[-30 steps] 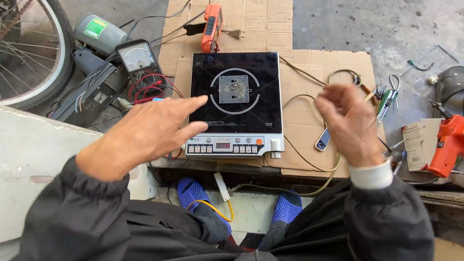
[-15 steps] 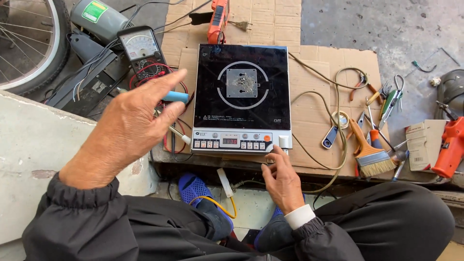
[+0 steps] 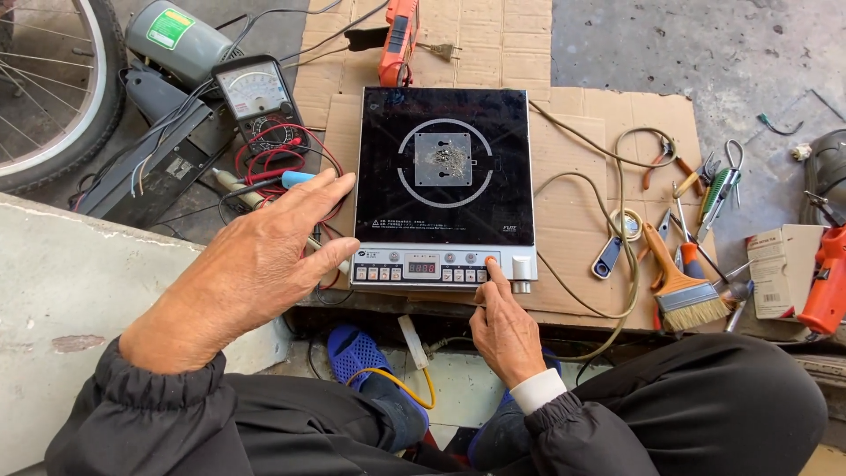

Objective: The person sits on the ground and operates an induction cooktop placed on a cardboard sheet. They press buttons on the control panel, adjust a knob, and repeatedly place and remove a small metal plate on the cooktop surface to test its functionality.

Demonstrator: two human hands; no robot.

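black induction cooker (image 3: 445,189), flat on cardboard (image 3: 573,229)

One view only, from the head, looking steeply down and forward over the seated person's knees. It sits close: the induction cooker (image 3: 444,188) on cardboard (image 3: 493,53) fills the centre, a bicycle wheel (image 3: 53,97) is cut off at the left edge, and an orange drill (image 3: 827,282) at the right edge.

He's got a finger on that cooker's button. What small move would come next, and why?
Probably lift the right hand slightly off the orange button and check the red display on the induction cooker, since it is already lit.
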